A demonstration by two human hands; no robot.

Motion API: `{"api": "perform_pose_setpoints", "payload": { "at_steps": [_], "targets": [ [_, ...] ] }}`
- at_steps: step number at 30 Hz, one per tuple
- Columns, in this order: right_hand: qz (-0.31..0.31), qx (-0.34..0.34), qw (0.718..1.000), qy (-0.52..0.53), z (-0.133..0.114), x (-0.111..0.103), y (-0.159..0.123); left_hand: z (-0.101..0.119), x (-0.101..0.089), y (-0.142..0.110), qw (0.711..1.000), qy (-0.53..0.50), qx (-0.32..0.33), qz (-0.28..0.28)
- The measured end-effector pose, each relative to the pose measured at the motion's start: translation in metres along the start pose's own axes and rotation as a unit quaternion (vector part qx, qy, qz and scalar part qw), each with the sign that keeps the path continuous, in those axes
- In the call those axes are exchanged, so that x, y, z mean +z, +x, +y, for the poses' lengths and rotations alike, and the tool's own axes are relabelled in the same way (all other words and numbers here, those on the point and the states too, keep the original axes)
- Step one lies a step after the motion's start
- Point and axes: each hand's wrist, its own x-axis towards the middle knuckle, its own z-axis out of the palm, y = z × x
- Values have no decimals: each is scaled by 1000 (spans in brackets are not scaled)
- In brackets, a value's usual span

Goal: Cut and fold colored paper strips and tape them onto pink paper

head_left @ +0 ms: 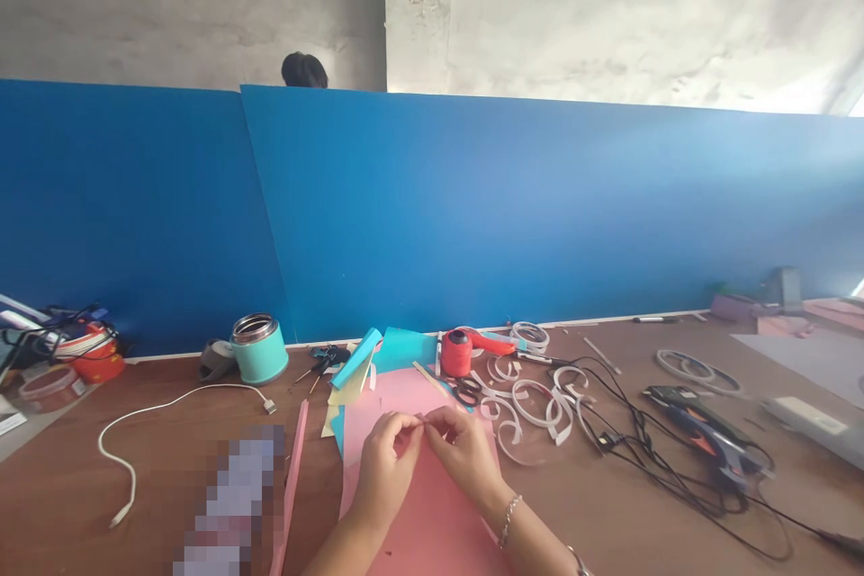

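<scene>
My left hand (391, 459) and my right hand (463, 450) meet at the fingertips over a pink sheet of paper (432, 526). Both are closed in a pinch, thumb against forefinger. Whatever sits between the fingertips is too small or hidden to make out. Just beyond the hands lie a pair of dark-handled scissors (467, 391) and a red spool of thread (457, 353). Blue paper (409, 349) and a rolled blue piece (357, 360) stick out past the pink sheet's far edge. Curled white paper strips (540, 403) lie right of my right hand.
A turquoise metal-rimmed jar (259, 351) and a white USB cable (182, 396) are at left. At right are a glue gun (715, 445), tangled black cords (641, 450) and a white power strip (816, 427). A blue partition (526, 216) borders the table; a person's head (303, 70) shows above it.
</scene>
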Motion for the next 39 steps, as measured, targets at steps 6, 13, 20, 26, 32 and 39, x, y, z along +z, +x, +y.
{"api": "perform_pose_setpoints", "payload": {
  "at_steps": [6, 13, 20, 26, 32, 39],
  "targets": [
    [-36, -19, 999, -24, -11, -4, -3, 0, 0, 0, 999, -27, -26, -1],
    [-34, -49, 997, -43, -7, -4, -3, -2, 1, 0, 999, -35, -37, 8],
    [-47, -100, 986, -125, -4, -4, -4, -1, -1, -1, 999, 2, -37, -10],
    [-48, -145, 964, -219, -4, -3, -5, 0, -1, -2, 999, 44, -11, -14],
    [-58, -152, 963, -215, -5, -3, -7, 6, -1, -3, 998, 66, -18, -12],
    [-57, -96, 986, -124, -4, -1, -5, 8, -3, 0, 998, 56, -23, -9]
  ]
}}
